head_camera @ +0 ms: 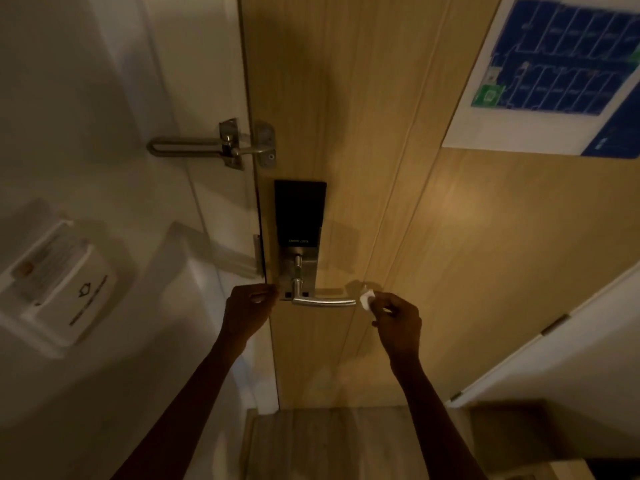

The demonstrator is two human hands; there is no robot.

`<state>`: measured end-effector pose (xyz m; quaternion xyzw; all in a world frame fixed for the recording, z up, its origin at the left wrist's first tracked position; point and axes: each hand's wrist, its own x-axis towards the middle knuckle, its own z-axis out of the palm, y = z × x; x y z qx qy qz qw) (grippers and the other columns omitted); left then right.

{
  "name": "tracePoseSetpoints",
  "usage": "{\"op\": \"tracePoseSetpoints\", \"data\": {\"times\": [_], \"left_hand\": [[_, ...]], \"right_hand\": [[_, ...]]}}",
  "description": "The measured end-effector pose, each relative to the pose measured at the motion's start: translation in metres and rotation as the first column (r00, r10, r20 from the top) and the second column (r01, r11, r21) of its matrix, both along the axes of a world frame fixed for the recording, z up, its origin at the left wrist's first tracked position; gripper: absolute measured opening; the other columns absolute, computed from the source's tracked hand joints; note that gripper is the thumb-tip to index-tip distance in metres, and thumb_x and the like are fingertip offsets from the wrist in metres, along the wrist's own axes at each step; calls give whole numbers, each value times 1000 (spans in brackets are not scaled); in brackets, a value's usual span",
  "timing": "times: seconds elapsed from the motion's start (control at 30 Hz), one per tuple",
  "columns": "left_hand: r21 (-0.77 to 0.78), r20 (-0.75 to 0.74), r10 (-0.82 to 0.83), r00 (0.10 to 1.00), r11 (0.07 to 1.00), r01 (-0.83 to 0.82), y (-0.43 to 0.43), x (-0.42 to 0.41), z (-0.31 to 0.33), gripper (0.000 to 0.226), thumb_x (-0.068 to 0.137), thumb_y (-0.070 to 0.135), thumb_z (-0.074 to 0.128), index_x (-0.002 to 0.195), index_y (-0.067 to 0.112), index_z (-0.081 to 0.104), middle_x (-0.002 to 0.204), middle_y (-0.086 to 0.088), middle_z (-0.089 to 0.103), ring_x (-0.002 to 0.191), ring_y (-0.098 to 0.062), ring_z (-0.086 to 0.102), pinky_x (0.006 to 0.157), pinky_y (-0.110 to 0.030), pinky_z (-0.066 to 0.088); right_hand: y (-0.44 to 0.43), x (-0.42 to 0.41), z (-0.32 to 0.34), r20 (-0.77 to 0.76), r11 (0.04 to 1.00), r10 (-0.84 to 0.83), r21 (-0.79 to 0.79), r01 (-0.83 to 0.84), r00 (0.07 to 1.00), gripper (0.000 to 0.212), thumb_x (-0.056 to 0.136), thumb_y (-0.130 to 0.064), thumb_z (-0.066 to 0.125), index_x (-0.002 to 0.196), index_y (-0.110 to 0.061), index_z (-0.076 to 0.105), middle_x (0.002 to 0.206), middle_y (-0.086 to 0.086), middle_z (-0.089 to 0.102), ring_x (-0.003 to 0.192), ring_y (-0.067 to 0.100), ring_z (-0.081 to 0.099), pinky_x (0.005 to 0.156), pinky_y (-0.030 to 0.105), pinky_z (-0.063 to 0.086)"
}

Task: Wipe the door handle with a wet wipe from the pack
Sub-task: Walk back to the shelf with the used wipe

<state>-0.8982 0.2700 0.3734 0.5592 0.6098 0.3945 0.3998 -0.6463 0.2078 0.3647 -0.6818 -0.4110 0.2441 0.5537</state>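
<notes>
A silver lever door handle (pixel 323 301) sticks out to the right from a metal plate under a black electronic lock (pixel 300 211) on the wooden door (pixel 433 237). My right hand (pixel 398 318) pinches a small bunched white wet wipe (pixel 366 299) right at the free tip of the handle. My left hand (pixel 247 311) hovers just left of the handle's base, by the door edge, fingers curled with nothing visible in them. The wipe pack is out of sight.
A metal swing-bar door guard (pixel 221 147) bridges the frame and door above the lock. A white key-card holder (pixel 59 282) hangs on the left wall. A blue floor-plan sign (pixel 561 74) is fixed at the door's upper right. A white panel (pixel 571 358) stands at the right.
</notes>
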Motion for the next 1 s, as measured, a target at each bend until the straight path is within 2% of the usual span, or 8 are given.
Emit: {"op": "tracePoseSetpoints", "data": {"times": [0.1,0.23,0.33,0.43,0.6,0.73,0.87,1.0], "left_hand": [[161,-125,106,986,983,-85,-18,15,7,21,87,31,68,100,15,76,96,-3,77,82,-8,71,78,-24,56],[348,-209,83,974,938,-6,-40,61,26,21,88,26,67,99,11,76,92,-4,77,75,-5,71,73,-19,56],[342,-254,-39,966,931,128,-63,114,32,23,90,28,65,102,10,75,92,-2,76,78,-10,72,72,-9,52],[291,-276,-202,939,914,283,-96,178,25,27,92,29,61,109,11,73,102,-4,75,86,-12,72,77,-21,56],[201,-355,-446,822,822,532,-166,295,-6,33,99,26,47,121,10,66,115,-10,71,98,-21,70,80,-20,50],[66,-460,-601,653,710,701,-210,383,-41,37,99,29,46,130,11,58,125,-10,66,109,-26,64,97,-37,49],[-69,-619,-694,368,515,854,-251,465,-66,43,99,34,42,135,13,52,134,-9,60,122,-26,55,103,-36,41],[-238,-602,-784,152,358,903,-294,534,-82,55,98,45,40,142,12,41,140,-13,52,128,-29,49,102,-37,40]], "right_hand": [[-13,17,2,-27,1000,-31,-1,31,999,17,87,-18,73,79,-32,74,87,-5,77,83,16,73,69,45,63],[-40,53,5,-70,996,-89,4,90,994,9,88,-20,72,82,-24,76,86,-1,77,77,20,74,60,37,63],[-74,92,7,-49,990,-142,10,143,989,8,88,-18,71,83,-17,77,83,-6,76,70,10,72,64,40,63],[-119,141,4,-47,978,-207,-7,207,977,9,88,-16,70,82,-15,76,83,-3,76,72,14,72,65,43,63],[-217,240,-17,-95,916,-392,-130,379,915,11,91,-17,68,94,-9,74,89,13,75,65,25,74,65,46,63],[-300,314,-43,5,806,-550,-257,532,835,14,89,-15,68,96,-5,74,93,13,75,78,26,71,78,40,59],[-376,365,-66,81,695,-646,-347,629,759,14,91,-11,63,96,-4,74,98,16,74,87,32,68,76,32,53],[-439,399,-85,192,570,-704,-419,706,683,18,89,-18,67,100,-6,76,109,15,73,102,33,66,87,36,52]]}}
